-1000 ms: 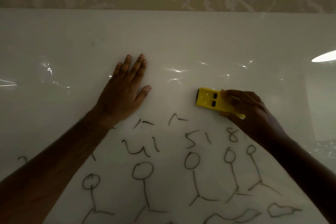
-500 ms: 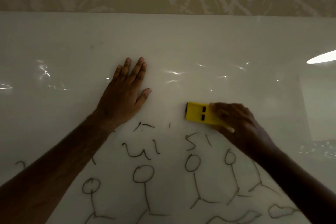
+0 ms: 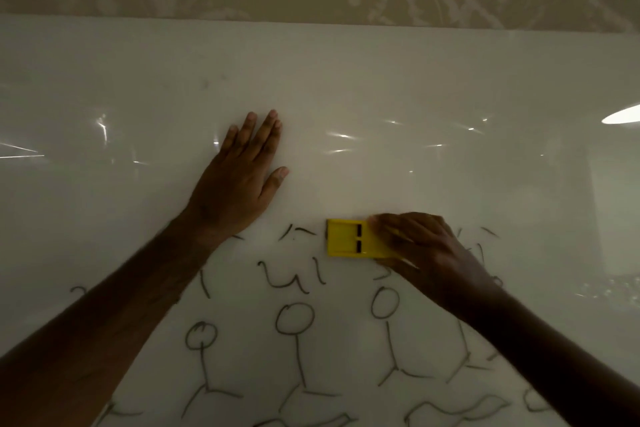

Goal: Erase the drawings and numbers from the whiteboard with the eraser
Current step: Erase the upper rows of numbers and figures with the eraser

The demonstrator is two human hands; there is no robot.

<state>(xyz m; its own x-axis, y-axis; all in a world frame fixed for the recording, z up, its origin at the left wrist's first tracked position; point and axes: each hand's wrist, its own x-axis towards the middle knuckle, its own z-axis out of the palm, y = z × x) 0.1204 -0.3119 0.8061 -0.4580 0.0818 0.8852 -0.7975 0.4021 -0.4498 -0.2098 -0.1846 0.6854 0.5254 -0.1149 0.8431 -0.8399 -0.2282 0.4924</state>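
The left hand (image 3: 239,180) is lying flat on the whiteboard (image 3: 415,87), left of the eraser (image 3: 349,238). The right hand (image 3: 426,253) is sitting on the eraser's right end, above the stick figures (image 3: 294,340).

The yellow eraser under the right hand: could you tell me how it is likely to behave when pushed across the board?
The yellow eraser looks like a boxy moulded plastic block, so probably stiff and fairly light. It lies flat on the glossy whiteboard, so it should slide rather than roll or tip. The right hand covers only one end, so it might pivot slightly.
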